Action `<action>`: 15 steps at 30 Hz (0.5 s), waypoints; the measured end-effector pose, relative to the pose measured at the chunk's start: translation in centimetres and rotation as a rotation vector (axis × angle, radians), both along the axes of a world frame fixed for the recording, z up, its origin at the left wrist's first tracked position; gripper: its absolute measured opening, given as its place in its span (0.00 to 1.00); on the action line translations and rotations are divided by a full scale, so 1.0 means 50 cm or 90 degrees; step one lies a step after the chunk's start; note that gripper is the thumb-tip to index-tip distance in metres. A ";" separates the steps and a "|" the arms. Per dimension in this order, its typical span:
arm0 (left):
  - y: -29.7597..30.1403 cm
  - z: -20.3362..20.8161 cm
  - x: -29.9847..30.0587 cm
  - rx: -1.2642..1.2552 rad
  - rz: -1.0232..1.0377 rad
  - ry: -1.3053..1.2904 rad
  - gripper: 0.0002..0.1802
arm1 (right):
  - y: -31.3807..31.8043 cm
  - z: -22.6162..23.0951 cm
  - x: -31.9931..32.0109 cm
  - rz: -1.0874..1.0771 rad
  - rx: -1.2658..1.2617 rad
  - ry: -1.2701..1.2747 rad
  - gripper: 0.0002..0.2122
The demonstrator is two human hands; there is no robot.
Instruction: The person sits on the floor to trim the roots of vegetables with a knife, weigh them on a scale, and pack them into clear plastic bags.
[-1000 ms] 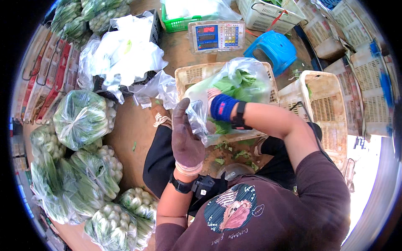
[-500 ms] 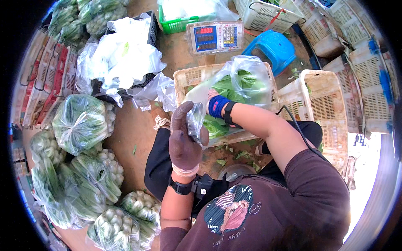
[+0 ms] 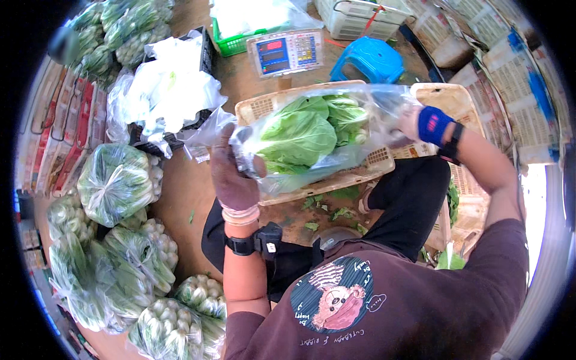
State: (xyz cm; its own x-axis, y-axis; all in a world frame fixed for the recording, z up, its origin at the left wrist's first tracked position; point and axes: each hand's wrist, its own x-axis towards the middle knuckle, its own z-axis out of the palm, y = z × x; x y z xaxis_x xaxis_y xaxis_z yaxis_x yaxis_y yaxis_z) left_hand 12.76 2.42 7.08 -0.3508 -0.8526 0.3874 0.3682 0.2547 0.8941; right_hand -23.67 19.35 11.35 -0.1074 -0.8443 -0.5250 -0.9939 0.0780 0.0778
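A clear plastic bag point(image 3: 381, 103) of leafy green vegetables point(image 3: 300, 135) is stretched sideways over a beige plastic crate point(image 3: 379, 158). My left hand point(image 3: 234, 177), in a brown glove, grips the gathered left end of the bag. At its right end, my right hand point(image 3: 413, 122) holds the bag closed in its fingers, partly blurred; a blue band circles that wrist. Broad leaves fill the bag's left and middle, and paler stalks lie toward the right.
A digital scale point(image 3: 286, 53) and a blue plastic stool point(image 3: 372, 59) stand beyond the crate. To the left are white plastic bags point(image 3: 174, 84) on a black crate and several bagged bundles of greens point(image 3: 117, 183). Stacked crates point(image 3: 474, 90) line the right; leaf scraps point(image 3: 342, 213) lie on the floor.
My right hand has come out from the bag's middle and moved right to its end. The bag now lies stretched between both hands, and my left hand has shifted left and down.
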 end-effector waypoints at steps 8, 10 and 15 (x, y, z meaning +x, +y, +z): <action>-0.016 0.032 -0.003 0.004 -0.069 -0.167 0.31 | 0.187 0.132 0.055 0.139 -0.426 -0.011 0.15; -0.003 0.038 0.010 0.074 -0.007 -0.208 0.30 | 0.256 0.144 0.047 -0.055 -0.500 -0.232 0.13; 0.065 0.118 -0.064 -0.130 0.179 -0.188 0.25 | 0.510 0.092 -0.058 -0.436 -0.630 -0.101 0.11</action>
State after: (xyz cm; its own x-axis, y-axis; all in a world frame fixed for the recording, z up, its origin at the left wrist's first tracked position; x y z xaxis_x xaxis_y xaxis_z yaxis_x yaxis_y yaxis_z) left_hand 9.57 5.69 12.96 -0.2376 -0.8472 0.4751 -0.0041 0.4900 0.8717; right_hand -26.58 44.83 15.97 -0.6817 -0.6809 0.2676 -0.7167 0.5479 -0.4314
